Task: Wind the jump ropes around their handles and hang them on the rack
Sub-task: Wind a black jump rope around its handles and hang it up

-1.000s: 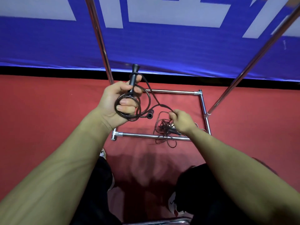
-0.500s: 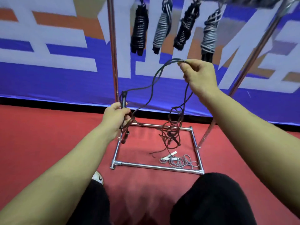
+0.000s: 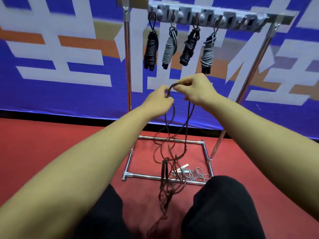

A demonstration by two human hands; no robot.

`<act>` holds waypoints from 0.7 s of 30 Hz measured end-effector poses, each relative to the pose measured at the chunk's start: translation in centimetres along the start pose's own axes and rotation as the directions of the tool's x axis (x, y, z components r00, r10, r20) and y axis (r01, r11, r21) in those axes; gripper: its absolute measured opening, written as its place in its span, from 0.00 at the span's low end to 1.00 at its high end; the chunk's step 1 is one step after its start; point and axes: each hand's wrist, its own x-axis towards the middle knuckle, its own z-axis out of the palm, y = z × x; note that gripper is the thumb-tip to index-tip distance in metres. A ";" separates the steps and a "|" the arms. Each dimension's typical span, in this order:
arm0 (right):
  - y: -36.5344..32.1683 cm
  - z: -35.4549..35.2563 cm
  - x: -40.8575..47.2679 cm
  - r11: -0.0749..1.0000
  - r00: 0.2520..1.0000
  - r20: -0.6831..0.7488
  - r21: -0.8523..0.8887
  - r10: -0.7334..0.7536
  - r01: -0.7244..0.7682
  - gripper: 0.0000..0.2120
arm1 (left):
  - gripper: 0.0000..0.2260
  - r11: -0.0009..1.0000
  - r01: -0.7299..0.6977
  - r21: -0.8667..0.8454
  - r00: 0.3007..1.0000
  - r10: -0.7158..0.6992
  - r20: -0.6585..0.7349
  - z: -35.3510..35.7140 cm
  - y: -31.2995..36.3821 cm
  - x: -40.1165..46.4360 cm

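Note:
Both hands hold a dark jump rope (image 3: 174, 121) up in front of the rack. My left hand (image 3: 159, 99) pinches the cord just left of its top bend, and my right hand (image 3: 198, 88) grips the bend itself. The cord hangs down in loose tangled loops, with its black handles (image 3: 164, 175) dangling low over the rack's base. A white-handled grey rope (image 3: 191, 173) lies uncoiled on the floor inside the base frame. Several wound ropes (image 3: 177, 47) hang from hooks on the rack's top bar (image 3: 207, 13).
The rack's chrome uprights (image 3: 128, 66) and its rectangular base frame (image 3: 165, 177) stand on red floor. A blue banner with white and orange shapes (image 3: 60, 57) hangs behind. My knees in black trousers (image 3: 222, 204) are at the bottom of the view.
My left hand let the handles drop and rose to the cord's top bend beside my right hand. The handles now dangle low. The view tilted up, showing the rack's top bar.

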 end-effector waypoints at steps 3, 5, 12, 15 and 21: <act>0.1 -0.5 -1.0 0.999 0.998 -0.056 -0.021 -0.033 0.032 0.11 | 0.11 0.989 -0.028 0.143 0.999 0.024 0.026 -0.8 1.2 -0.3; 0.6 -0.8 -2.1 0.999 0.995 -0.086 -0.026 -0.045 0.043 0.12 | 0.12 0.994 -0.073 0.082 0.995 0.078 -0.062 -1.4 2.2 -0.8; 7.6 3.5 -8.2 0.954 0.969 -0.019 0.182 0.245 -0.237 0.10 | 0.13 0.955 -0.219 -0.198 0.956 0.170 -0.237 -3.6 6.1 -2.1; 9.5 3.7 -8.1 0.814 0.871 -0.018 0.366 0.491 -0.451 0.14 | 0.10 0.968 -0.247 0.040 0.951 0.250 -0.180 -4.3 5.0 -1.7; 7.1 -0.6 -3.6 0.786 0.787 -0.293 0.508 0.543 -0.352 0.11 | 0.06 0.945 -0.053 0.321 0.936 0.159 -0.314 -5.2 -0.8 0.0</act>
